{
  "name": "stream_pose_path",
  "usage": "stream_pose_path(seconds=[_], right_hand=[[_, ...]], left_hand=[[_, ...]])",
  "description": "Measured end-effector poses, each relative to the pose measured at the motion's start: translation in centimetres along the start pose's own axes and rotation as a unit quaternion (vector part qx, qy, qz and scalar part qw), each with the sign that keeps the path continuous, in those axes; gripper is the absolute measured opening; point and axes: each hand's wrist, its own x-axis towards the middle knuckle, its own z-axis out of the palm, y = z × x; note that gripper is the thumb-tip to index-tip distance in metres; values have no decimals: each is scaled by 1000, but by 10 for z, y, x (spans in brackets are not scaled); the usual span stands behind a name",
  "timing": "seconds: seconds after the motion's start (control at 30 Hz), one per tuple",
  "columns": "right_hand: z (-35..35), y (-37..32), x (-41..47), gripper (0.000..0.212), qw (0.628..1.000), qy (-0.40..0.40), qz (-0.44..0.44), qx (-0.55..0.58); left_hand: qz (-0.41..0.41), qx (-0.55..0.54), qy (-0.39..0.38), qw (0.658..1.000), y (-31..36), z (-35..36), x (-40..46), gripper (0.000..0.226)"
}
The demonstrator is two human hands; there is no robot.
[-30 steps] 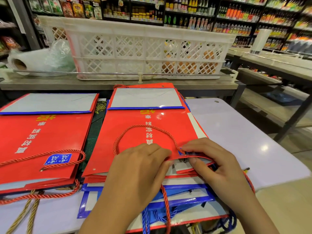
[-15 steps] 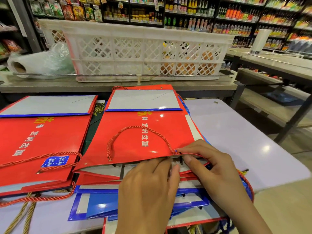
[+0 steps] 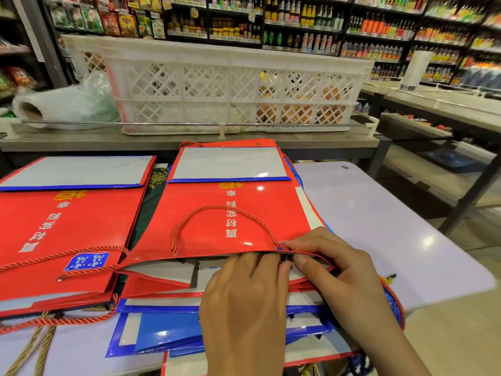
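Both forearms extend forward side by side, backs of the hands up. The left hand (image 3: 244, 299) lies flat, its fingers straight and close together, their tips at the mouth of the glossy red paper bag (image 3: 217, 226). The right hand (image 3: 339, 270) pinches that bag's upper lip between thumb and forefinger.

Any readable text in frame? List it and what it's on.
"真材实料", upside down to the camera, white print on the centre red bag and the left red bag.
Characters past it, one white, one yellow: unclear.
On the left bag's blue label: stylised, unreadable.
On shelf products: blurred, unreadable.
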Motion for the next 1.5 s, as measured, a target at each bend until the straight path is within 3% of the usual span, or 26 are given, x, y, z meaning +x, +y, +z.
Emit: stream_pose_path(seconds=[0.17,0.43,0.7,0.83,0.9,1.0,1.13,1.2,1.37,1.5], right_hand=[[0,0,-1,21,1000,2,3,4],[1,-5,-2,25,1000,-12,7,5],[-1,-1,-2,24,1000,-7,24,0],[-2,-2,-3,24,1000,-11,24,9],[-2,-4,-3,24,1000,-12,20,9],[-3,-4,-3,25,1000,-13,24,8],[-2,-5,-3,24,999,-19,31,19],[-4,-5,-3,26,999,-21,38,22],[-5,-9,0,19,994,7,77,73],[4,-8,7,28,995,17,95,-22]], left_hand=[[-10,11,42,999,4,5,-7,20],[-72,-118,-9,990,5,3,-2,15],[-35,-141,-17,989,-5,2,-13,6],[-31,-166,-38,985,-8,-19,-7,22],[-25,-172,-34,984,-13,-37,-1,20],[55,-82,-6,995,-30,-50,12,19],[150,43,-68,985,-57,-45,24,24],[151,55,-72,984,-62,-44,24,16],[129,36,-41,990,-61,-39,15,21],[120,24,-41,992,-63,-36,9,20]])
